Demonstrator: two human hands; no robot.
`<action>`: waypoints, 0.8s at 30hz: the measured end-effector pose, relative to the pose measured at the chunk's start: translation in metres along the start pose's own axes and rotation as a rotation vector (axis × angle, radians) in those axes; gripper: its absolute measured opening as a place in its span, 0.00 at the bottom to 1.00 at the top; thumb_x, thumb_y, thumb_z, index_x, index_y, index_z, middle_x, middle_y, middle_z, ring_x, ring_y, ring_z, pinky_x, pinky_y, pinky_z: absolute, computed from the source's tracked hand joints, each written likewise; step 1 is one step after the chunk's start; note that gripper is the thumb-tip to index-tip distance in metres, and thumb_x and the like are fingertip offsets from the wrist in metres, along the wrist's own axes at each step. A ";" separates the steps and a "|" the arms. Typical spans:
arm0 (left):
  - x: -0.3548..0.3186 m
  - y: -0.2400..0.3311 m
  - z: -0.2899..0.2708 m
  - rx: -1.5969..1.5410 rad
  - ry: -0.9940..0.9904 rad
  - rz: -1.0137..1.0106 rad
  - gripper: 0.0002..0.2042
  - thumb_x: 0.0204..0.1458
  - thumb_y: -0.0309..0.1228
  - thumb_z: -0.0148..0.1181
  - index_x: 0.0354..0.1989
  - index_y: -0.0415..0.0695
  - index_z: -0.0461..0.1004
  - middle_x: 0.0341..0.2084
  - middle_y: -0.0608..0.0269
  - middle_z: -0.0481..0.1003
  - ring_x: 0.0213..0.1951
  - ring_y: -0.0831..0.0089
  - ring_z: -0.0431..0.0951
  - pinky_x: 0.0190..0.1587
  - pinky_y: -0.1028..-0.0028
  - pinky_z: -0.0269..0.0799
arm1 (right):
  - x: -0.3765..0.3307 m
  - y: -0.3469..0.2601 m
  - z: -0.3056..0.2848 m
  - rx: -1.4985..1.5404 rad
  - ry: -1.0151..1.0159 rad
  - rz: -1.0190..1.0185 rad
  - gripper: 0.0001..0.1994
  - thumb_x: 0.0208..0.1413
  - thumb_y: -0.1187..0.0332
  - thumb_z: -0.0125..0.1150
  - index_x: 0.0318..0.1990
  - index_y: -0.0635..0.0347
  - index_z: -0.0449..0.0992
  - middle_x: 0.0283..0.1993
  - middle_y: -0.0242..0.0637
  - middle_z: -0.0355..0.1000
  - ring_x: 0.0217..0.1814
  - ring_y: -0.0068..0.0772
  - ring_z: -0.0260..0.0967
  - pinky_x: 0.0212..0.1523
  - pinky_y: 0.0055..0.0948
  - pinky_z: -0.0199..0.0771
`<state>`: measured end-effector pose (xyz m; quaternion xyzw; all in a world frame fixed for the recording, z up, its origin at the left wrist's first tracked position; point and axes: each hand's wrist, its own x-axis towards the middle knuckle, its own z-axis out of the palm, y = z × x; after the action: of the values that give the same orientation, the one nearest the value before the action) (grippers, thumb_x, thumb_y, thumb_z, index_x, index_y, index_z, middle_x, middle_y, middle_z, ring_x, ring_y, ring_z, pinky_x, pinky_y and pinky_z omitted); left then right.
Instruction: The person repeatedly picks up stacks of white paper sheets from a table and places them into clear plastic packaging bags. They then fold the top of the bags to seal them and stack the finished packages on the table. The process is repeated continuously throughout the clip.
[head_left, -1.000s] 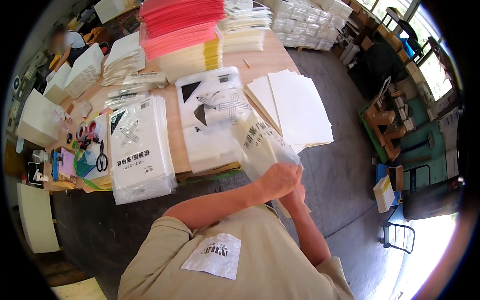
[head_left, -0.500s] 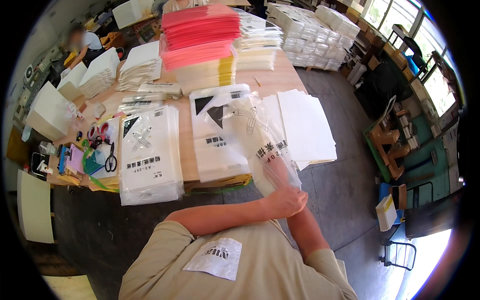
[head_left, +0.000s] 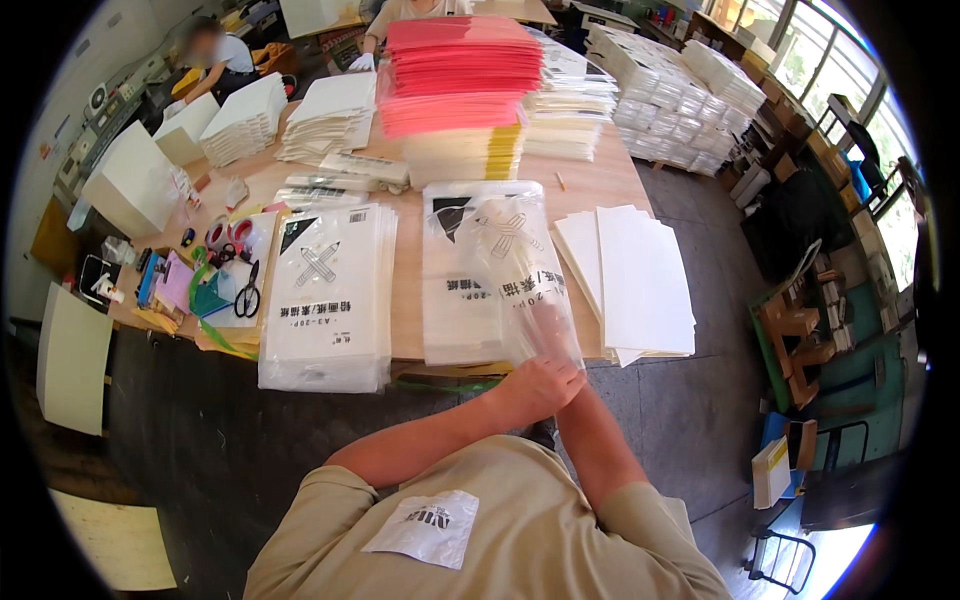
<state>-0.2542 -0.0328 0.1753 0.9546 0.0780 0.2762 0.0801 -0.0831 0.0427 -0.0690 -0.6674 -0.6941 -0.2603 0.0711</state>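
Note:
My left hand point(head_left: 540, 385) is closed on the near end of a clear printed plastic bag point(head_left: 520, 275). The bag stretches away from me over the middle stack of the same bags point(head_left: 455, 300) on the wooden table point(head_left: 405, 290). My right hand point(head_left: 576, 400) is tucked under the left one at the table's front edge, so only its wrist shows and its grip is hidden. A second stack of printed bags point(head_left: 330, 290) lies to the left. A pile of white sheets point(head_left: 640, 285) lies to the right.
Tall piles of red, yellow and white paper point(head_left: 460, 90) stand at the table's back. Scissors point(head_left: 247, 295), tape rolls point(head_left: 228, 235) and small tools lie at the left. Two people work at the far end. White packs point(head_left: 680, 95) and a wooden chair point(head_left: 800, 330) stand at the right.
The bag was held up over the white sheets at the right. It has come left and down over the middle stack, and both hands have dropped to the table's front edge.

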 end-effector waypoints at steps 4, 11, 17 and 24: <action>-0.012 -0.024 -0.005 0.117 -0.004 -0.178 0.12 0.46 0.26 0.55 0.41 0.41 0.74 0.28 0.64 0.73 0.34 0.69 0.78 0.33 0.71 0.72 | 0.058 -0.004 -0.097 0.661 -0.379 0.293 0.26 0.61 0.54 0.54 0.58 0.66 0.65 0.52 0.50 0.69 0.53 0.40 0.70 0.49 0.37 0.72; -0.051 -0.045 0.037 0.238 -0.213 -0.324 0.11 0.45 0.27 0.57 0.39 0.43 0.74 0.28 0.68 0.75 0.34 0.71 0.79 0.34 0.70 0.72 | 0.016 0.000 -0.048 0.377 -0.233 0.155 0.42 0.56 0.45 0.55 0.68 0.70 0.53 0.66 0.58 0.57 0.68 0.59 0.55 0.66 0.50 0.54; -0.070 -0.035 0.062 0.158 -0.209 -0.355 0.08 0.46 0.28 0.57 0.35 0.46 0.73 0.28 0.67 0.75 0.34 0.69 0.79 0.35 0.67 0.72 | -0.085 -0.008 -0.067 0.931 -0.619 -0.087 0.25 0.57 0.55 0.61 0.54 0.67 0.72 0.56 0.57 0.70 0.59 0.52 0.68 0.58 0.44 0.68; -0.063 -0.034 0.054 0.057 -0.164 -0.368 0.03 0.50 0.28 0.57 0.29 0.44 0.75 0.28 0.62 0.74 0.32 0.63 0.77 0.36 0.65 0.70 | -0.184 -0.021 -0.097 1.421 -0.511 1.355 0.19 0.58 0.54 0.65 0.38 0.65 0.76 0.37 0.38 0.77 0.37 0.28 0.74 0.36 0.29 0.75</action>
<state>-0.2809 -0.0178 0.0912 0.9455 0.2520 0.1757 0.1081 -0.1095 -0.1645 -0.0741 -0.7594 -0.1579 0.4583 0.4339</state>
